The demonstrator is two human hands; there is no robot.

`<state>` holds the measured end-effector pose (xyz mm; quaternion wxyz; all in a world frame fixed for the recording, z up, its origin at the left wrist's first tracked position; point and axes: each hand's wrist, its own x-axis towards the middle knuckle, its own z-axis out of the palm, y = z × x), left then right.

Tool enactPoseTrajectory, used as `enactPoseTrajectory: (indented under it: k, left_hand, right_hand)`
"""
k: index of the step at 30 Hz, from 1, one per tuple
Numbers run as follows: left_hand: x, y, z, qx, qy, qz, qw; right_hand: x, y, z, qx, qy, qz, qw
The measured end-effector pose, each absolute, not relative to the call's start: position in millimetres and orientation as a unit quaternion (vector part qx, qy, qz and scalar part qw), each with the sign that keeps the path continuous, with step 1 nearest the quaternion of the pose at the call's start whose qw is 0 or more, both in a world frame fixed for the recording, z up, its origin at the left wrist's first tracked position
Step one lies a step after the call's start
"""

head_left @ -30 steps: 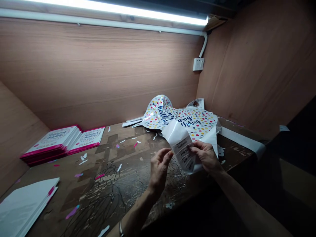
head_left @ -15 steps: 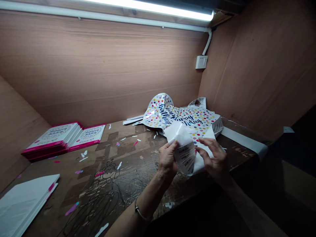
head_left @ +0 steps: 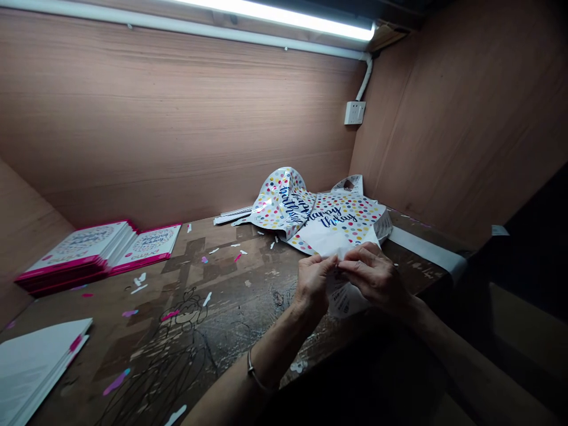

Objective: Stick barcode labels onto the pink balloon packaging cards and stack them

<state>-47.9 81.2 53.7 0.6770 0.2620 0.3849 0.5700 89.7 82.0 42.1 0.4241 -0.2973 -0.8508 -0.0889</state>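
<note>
My left hand (head_left: 313, 284) is closed, thumb and fingers pinching the upper part of a white sheet (head_left: 344, 300) printed with small dark text. My right hand (head_left: 375, 277) meets it there, its fingertips pinched on the same sheet right beside the left thumb. What exactly lies between the fingertips is hidden. Just beyond the hands lie flat, shiny foil balloons (head_left: 355, 207) with coloured dots and dark "happy birthday" lettering, overlapping one another. A bracelet circles my left wrist.
Pink-edged printed packs (head_left: 89, 245) stand stacked at the left, with white packs (head_left: 39, 361) nearer. Small paper scraps (head_left: 207, 299) dot the worn brown table (head_left: 248, 319). A white strip (head_left: 426, 248) hangs over the right edge. Wooden walls enclose the back and sides; a socket (head_left: 355, 112) is mounted there.
My right hand has moved left to meet my left hand and now pinches the sheet. The sheet's upper part has dropped lower and is more covered by the fingers. The view has shifted slightly.
</note>
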Motion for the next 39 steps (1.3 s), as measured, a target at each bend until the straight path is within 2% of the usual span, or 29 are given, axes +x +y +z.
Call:
enactPoseTrajectory:
  k: [9,19,24,27,30,33,36,39]
  left_hand:
    - [-43.6,78.4,53.8,0.308,0.392,0.539,0.678]
    - [-43.6,87.3,47.5,0.28,0.442,0.53,0.668]
    - [-48.1,94.2,49.1,0.252,0.453,0.525,0.675]
    - [-52.9,99.7,49.6,0.241,0.455,0.52,0.682]
    - [-53.2,100.6,51.0,0.236,0.456,0.508,0.692]
    - [-47.5,95.6,52.2,0.228,0.435,0.497,0.716]
    - [-40.7,91.3,50.7,0.223,0.411,0.497,0.731]
    - [-38.8,91.0,47.5,0.222,0.418,0.506,0.721]
  right_hand:
    - [94.5,85.4,42.0,-0.295,-0.876,-0.101,0.367]
    - [99.3,68.1,27.4,-0.242,-0.891,-0.24,0.3]
    - [100.4,48.2,26.1,-0.178,-0.886,-0.278,0.327]
    - [105.2,31.6,27.5,-0.202,-0.872,-0.209,0.395]
    - [126.5,20.0,27.3,-0.355,-0.773,-0.032,0.524]
    - [164.6,21.7,22.5,-0.489,-0.566,0.164,0.643]
    - [205.4,35.1,11.8,-0.553,-0.454,0.274,0.642]
    - [238.6,51.4,-4.2,-0.607,-0.424,0.301,0.601]
